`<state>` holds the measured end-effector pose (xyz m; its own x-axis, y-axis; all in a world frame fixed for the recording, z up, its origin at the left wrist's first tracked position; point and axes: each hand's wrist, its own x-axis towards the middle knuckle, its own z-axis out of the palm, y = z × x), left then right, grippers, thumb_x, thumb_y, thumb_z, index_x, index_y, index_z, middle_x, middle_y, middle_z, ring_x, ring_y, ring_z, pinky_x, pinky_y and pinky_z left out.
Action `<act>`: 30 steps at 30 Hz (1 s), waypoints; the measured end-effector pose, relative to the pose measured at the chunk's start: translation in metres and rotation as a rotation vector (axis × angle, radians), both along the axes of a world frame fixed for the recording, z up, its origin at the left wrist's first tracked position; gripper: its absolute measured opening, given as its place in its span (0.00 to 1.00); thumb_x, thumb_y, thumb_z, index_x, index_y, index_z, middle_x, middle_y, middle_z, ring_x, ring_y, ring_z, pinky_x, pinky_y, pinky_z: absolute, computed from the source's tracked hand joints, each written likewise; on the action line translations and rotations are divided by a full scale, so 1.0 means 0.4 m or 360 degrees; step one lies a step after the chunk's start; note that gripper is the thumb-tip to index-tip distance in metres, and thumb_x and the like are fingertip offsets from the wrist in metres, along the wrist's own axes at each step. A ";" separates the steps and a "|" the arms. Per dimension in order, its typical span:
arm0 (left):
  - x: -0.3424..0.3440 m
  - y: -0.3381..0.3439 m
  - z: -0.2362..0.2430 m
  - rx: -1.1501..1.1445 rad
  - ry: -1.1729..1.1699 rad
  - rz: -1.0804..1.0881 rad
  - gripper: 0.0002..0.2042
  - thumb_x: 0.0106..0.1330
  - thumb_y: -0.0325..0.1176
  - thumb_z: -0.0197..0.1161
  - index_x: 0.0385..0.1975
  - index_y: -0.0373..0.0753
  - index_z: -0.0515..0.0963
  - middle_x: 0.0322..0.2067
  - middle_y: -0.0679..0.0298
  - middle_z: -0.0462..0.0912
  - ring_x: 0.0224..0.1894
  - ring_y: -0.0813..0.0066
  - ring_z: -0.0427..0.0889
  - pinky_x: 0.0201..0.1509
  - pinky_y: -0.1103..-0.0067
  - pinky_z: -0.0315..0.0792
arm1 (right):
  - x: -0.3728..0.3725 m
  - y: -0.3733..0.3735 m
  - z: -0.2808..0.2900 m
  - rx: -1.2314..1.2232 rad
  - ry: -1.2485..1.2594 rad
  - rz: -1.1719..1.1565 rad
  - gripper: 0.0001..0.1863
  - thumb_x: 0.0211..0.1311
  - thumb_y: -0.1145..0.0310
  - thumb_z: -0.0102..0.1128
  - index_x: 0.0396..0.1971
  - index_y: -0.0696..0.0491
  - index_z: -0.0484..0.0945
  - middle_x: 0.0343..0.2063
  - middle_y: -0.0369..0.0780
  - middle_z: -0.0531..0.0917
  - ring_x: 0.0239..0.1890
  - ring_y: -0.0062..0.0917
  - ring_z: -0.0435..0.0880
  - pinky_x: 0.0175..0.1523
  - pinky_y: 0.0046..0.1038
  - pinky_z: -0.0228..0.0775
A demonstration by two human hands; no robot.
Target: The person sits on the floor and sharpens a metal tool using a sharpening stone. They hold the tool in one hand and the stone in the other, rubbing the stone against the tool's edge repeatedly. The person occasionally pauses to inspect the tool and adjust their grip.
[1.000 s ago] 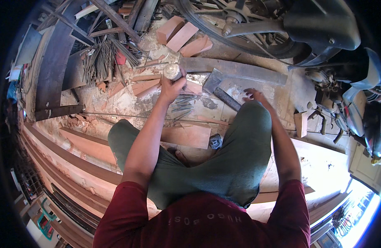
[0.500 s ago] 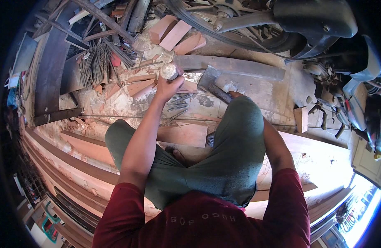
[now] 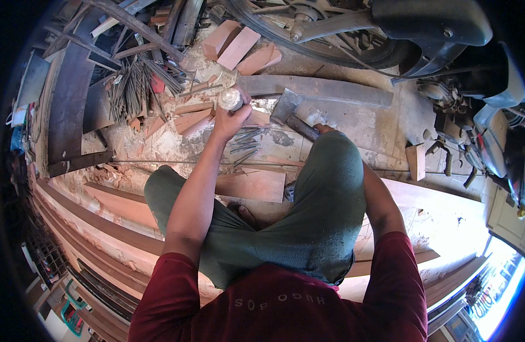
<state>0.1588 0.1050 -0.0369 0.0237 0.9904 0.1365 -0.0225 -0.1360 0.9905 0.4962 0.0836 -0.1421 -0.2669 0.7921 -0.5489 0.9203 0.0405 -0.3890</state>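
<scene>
My left hand (image 3: 235, 117) is closed round an upright tool handle (image 3: 230, 100) with a worn, pale round end facing up. Its lower part is hidden by my fist, so the tool's kind does not show. It stands by the left end of a long dark plank (image 3: 325, 91). To the right lies a hammer-like tool (image 3: 287, 106) with a broad, dark squarish head, resting low over the floor. My right hand (image 3: 324, 129) is at its handle's end, fingers curled there, mostly hidden behind my right knee. Several thin metal nails or rods (image 3: 245, 142) lie just below my left hand.
A cut wood block (image 3: 251, 185) lies between my legs. More blocks (image 3: 239, 48) sit beyond the plank, near a motorcycle wheel (image 3: 331, 51). A bundle of thin rods (image 3: 134, 91) and scrap wood are at the far left. Long boards (image 3: 97, 214) run along the near left.
</scene>
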 end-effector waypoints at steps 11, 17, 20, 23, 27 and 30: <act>-0.031 -0.002 -0.009 -0.0233 -0.0286 -0.0068 0.08 0.54 0.20 0.59 0.30 0.41 0.69 0.30 0.68 0.72 0.32 0.79 0.70 0.37 0.80 0.67 | 0.017 0.070 0.163 -0.0119 0.0375 0.0177 0.20 0.59 0.62 0.62 0.50 0.54 0.77 0.40 0.54 0.85 0.47 0.50 0.84 0.51 0.45 0.74; -0.111 0.016 -0.024 -0.0350 -0.0302 -0.0127 0.08 0.54 0.23 0.61 0.29 0.41 0.69 0.30 0.69 0.72 0.35 0.78 0.71 0.41 0.79 0.68 | 0.041 0.141 0.404 0.0322 0.0321 0.0263 0.22 0.53 0.64 0.67 0.49 0.55 0.76 0.34 0.55 0.84 0.42 0.53 0.84 0.47 0.47 0.74; -0.081 0.012 0.010 -0.0271 -0.0230 -0.0191 0.08 0.55 0.23 0.60 0.29 0.41 0.69 0.30 0.69 0.72 0.36 0.78 0.72 0.41 0.79 0.68 | -0.005 0.131 0.559 0.0474 0.0358 0.0067 0.25 0.51 0.66 0.67 0.51 0.55 0.74 0.32 0.53 0.84 0.35 0.47 0.85 0.43 0.42 0.75; -0.079 0.021 0.032 -0.0228 -0.0306 -0.0287 0.07 0.55 0.21 0.60 0.29 0.41 0.70 0.30 0.69 0.73 0.35 0.79 0.72 0.40 0.79 0.68 | -0.040 0.099 0.622 0.0717 0.0689 -0.0053 0.28 0.50 0.67 0.66 0.53 0.56 0.74 0.28 0.50 0.82 0.29 0.37 0.84 0.37 0.35 0.74; -0.069 0.024 0.038 -0.0233 -0.0270 -0.0245 0.07 0.55 0.20 0.60 0.30 0.40 0.71 0.30 0.69 0.73 0.34 0.80 0.72 0.38 0.80 0.69 | -0.129 0.055 0.635 0.0783 0.1281 -0.0270 0.26 0.50 0.66 0.65 0.52 0.56 0.75 0.23 0.47 0.79 0.22 0.30 0.80 0.32 0.31 0.72; -0.068 0.009 0.029 -0.0277 -0.0160 -0.0236 0.08 0.55 0.19 0.60 0.30 0.40 0.72 0.30 0.69 0.73 0.33 0.80 0.73 0.36 0.81 0.69 | -0.194 0.027 0.724 0.0580 0.0932 -0.0167 0.26 0.49 0.66 0.65 0.52 0.54 0.76 0.22 0.47 0.79 0.21 0.31 0.79 0.32 0.31 0.73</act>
